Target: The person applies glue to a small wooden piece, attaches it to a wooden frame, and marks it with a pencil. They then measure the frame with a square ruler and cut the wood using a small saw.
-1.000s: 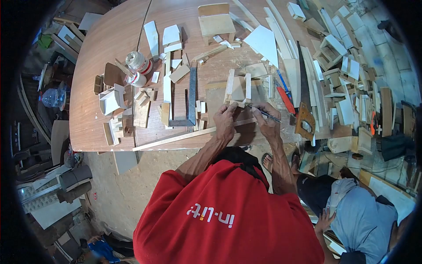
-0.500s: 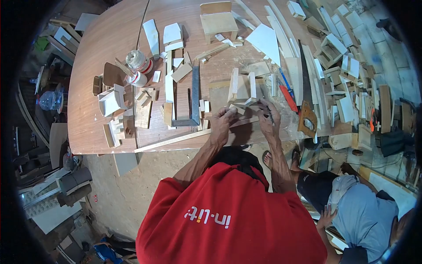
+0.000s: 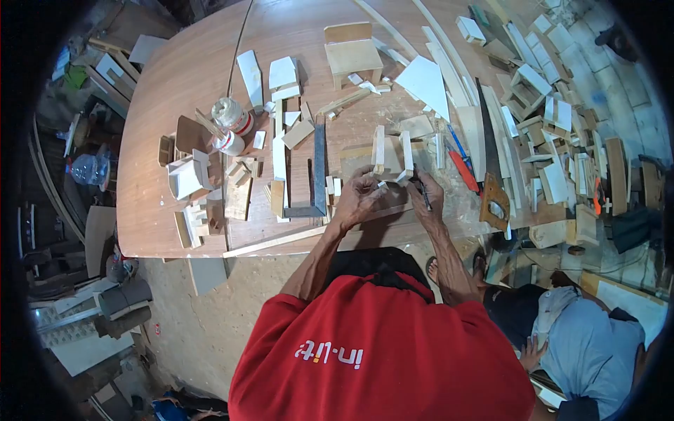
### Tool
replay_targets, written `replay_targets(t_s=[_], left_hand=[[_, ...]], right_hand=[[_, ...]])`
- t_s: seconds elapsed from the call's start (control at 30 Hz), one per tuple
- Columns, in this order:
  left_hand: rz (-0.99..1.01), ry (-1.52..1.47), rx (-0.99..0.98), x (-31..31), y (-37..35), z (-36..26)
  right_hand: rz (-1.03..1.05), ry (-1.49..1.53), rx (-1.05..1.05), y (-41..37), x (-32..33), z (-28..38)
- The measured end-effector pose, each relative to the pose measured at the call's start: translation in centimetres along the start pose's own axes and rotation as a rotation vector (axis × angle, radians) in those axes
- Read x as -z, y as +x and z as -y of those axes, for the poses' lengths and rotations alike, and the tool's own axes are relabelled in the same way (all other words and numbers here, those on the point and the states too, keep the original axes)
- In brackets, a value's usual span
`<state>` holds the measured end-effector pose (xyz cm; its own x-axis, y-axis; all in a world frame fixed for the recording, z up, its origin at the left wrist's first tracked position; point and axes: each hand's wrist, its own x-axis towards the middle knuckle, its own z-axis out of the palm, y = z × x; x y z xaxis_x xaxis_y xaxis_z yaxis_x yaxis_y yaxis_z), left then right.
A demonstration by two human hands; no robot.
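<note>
My left hand [image 3: 358, 199] is closed, thumb and fingertips pinched on a small pale wood piece [image 3: 382, 185] that they partly cover. My right hand [image 3: 430, 196] is wrapped round a slim dark pencil-like tool [image 3: 423, 191], its fingertips right at the near end of a pale wood strip [image 3: 406, 153]. A second wood strip [image 3: 379, 147] stands beside it to the left, just beyond my left fingertips. Both strips overlap a flat board [image 3: 354, 158] lying on the table.
A steel square [image 3: 319, 168] and glue jars [image 3: 230, 116] sit to the left. On the right lie a red-handled tool [image 3: 463, 170] and a handsaw [image 3: 495, 203]. A small wooden chair model [image 3: 351, 59] stands farther back. Another person [image 3: 586, 344] is at the lower right.
The view has shifted slightly, so the table appears lower. My left fingers have curled closer around the small wood piece, which shows less. My right hand keeps the dark tool.
</note>
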<state>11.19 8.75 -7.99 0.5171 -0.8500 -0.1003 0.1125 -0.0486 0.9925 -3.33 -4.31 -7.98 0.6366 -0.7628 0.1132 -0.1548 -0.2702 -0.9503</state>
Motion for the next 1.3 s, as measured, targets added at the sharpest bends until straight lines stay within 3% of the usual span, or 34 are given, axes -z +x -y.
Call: replay_targets(t_s=[0.13, 0.37, 0.47, 0.6, 0.77, 0.97, 1.17, 1.3], left_hand=[[0.012, 0.141, -0.071, 0.0, 0.6, -0.9], [-0.087, 0.124, -0.111, 0.3, 3.3, -0.3], [-0.178, 0.006, 0.050, 0.7, 4.6, 0.9], [-0.209, 0.030, 0.036, 0.4, 5.7, 0.2], [-0.247, -0.156, -0.091, 0.0, 6.4, 0.0], [-0.266, -0.106, 0.054, 1.1, 7.5, 2.1], [-0.366, -0.337, -0.032, -0.5, 7.8, 2.0], [-0.455, -0.304, -0.006, -1.4, 5.7, 0.8]], right_hand=[[0.003, -0.104, 0.073, 1.3, 0.3, -0.7], [0.089, -0.169, 0.294, 6.3, 0.7, -1.0], [0.110, -0.099, 0.294, 8.8, 0.2, -2.4], [0.141, -0.036, 0.269, 10.8, -0.3, -2.6], [0.175, -0.014, 0.289, 12.5, -0.4, -3.4], [0.188, -0.057, 0.300, 14.0, -1.0, -6.0], [0.260, -0.058, 0.295, 14.1, -0.2, -4.3], [0.257, -0.139, 0.294, 13.3, 0.3, -3.2]])
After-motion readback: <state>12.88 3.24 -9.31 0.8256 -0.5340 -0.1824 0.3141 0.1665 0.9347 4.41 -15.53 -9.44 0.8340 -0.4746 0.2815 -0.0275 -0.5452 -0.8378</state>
